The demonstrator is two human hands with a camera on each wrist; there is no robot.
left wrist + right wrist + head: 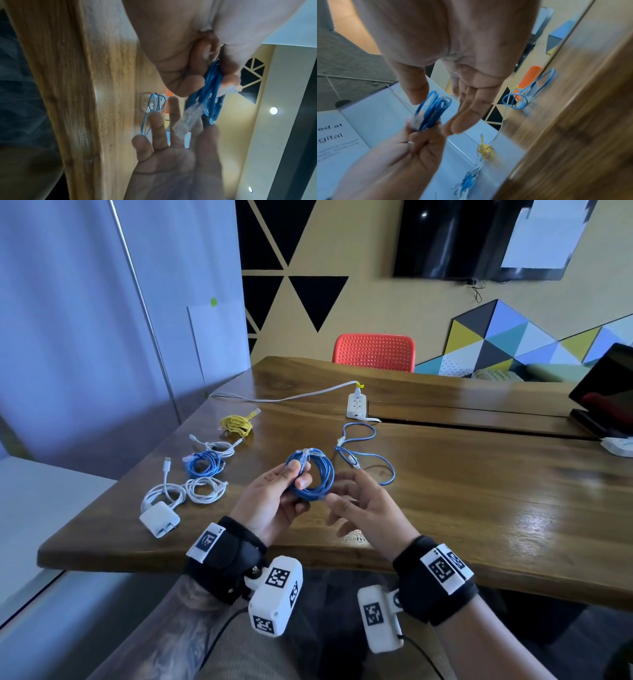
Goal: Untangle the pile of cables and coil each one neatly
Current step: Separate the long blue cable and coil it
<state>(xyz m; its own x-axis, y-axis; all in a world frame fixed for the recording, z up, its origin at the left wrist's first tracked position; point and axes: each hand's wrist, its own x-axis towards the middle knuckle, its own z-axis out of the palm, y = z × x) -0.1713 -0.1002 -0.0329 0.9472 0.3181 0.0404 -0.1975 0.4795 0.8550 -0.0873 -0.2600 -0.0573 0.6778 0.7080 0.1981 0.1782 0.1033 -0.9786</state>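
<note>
Your wrist rigs, 2 units.
Each forearm wears a black strap (pixel 228 556) with white fiducial tags; a white camera housing (pixel 276 594) with black cable hangs beneath. Left forearm tattooed.

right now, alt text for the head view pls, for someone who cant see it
A left hand holds a coiled blue cable above a wooden table, the right hand open beside it. Five coiled cables lie at left; a loose blue cable lies beyond.

The head view is bright and mostly sharp, with daylight glare on the glossy tabletop (pixel 479 491) and bowed edges. Both wrist views are softer: motion blur smears the wood grain, and the near palms are out of focus.
</note>
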